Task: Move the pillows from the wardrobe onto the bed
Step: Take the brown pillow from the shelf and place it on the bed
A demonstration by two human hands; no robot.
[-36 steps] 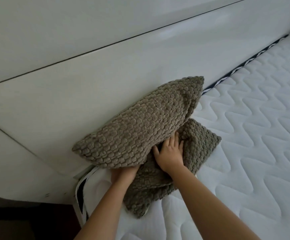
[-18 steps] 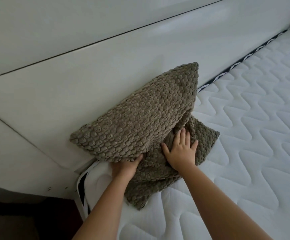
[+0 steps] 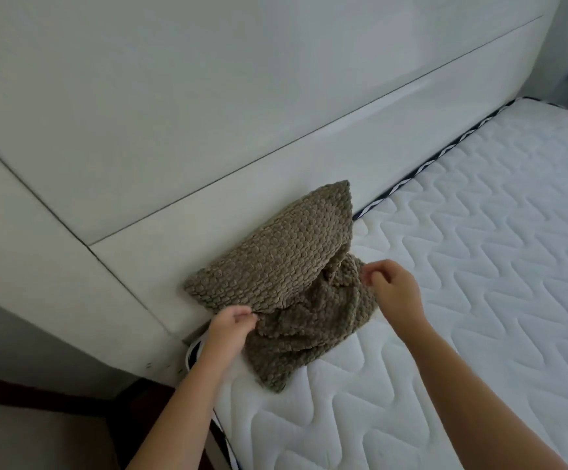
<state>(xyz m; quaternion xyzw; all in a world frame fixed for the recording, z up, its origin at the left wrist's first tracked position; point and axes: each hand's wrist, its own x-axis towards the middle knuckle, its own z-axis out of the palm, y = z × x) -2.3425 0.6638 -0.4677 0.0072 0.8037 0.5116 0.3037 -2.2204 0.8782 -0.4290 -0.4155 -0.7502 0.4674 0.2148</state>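
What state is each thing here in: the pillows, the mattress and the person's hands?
Upper pillow: tilted, leaning on the headboard and the lower pillow.
Lower pillow: lying crumpled on the mattress.
Mattress: uncovered, quilted top showing.
Left hand: fingers curled at the upper pillow's edge; grip unclear.
Right hand: fingers curled by the lower pillow's corner; grip unclear.

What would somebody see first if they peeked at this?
Two bumpy brown pillows stand out at the near corner of the white quilted mattress. The top pillow leans on the pale headboard, and the bottom pillow lies crumpled under it. The left hand is at their front edge and the right hand by the right corner, fingers curled; whether either grips is unclear.
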